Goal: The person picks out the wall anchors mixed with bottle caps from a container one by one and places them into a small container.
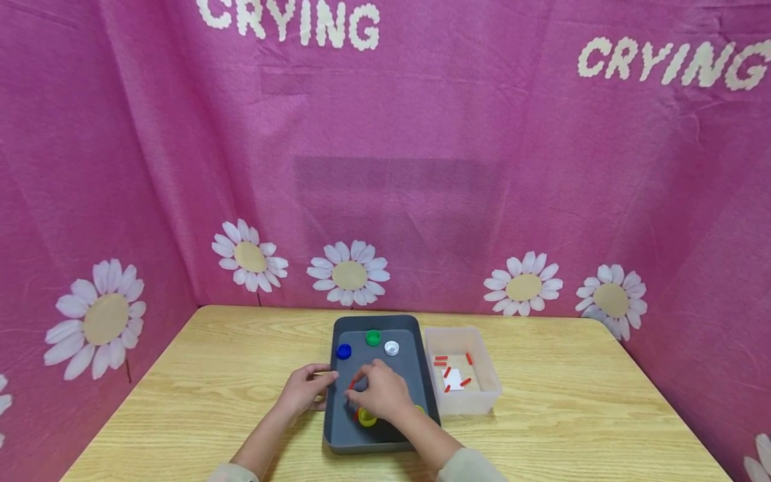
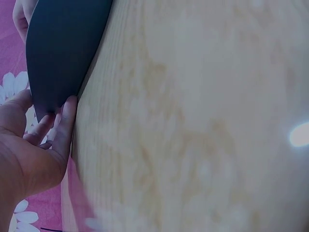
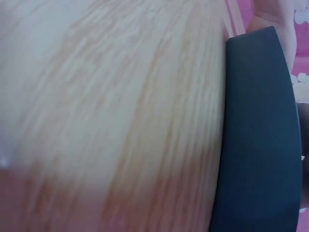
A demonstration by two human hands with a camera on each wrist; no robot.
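The right hand (image 1: 381,391) hovers low inside the dark, smooth-walled tray (image 1: 337,428), half hiding a round yellow cap (image 1: 366,418); whether its grip pinches the small red stick (image 1: 351,385) at its fingertips, I cannot tell. The left hand (image 1: 304,390) rests, fingers curled, against the tray's left wall on the wood-grain surface (image 1: 199,395). Both wrist views are blurred.

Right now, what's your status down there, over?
Left hand holds the dark grey plastic tray by its left rim. Right hand inside, fingers at small red sticks. Yellow bottle cap beneath the right hand.

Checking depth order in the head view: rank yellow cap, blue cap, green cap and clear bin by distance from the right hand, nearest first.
From the right hand:
1. Yellow cap, in the gray tray, just under the hand.
2. Blue cap, tray's far left.
3. Green cap, tray's far edge.
4. Clear bin, right of the tray, holding red pieces.
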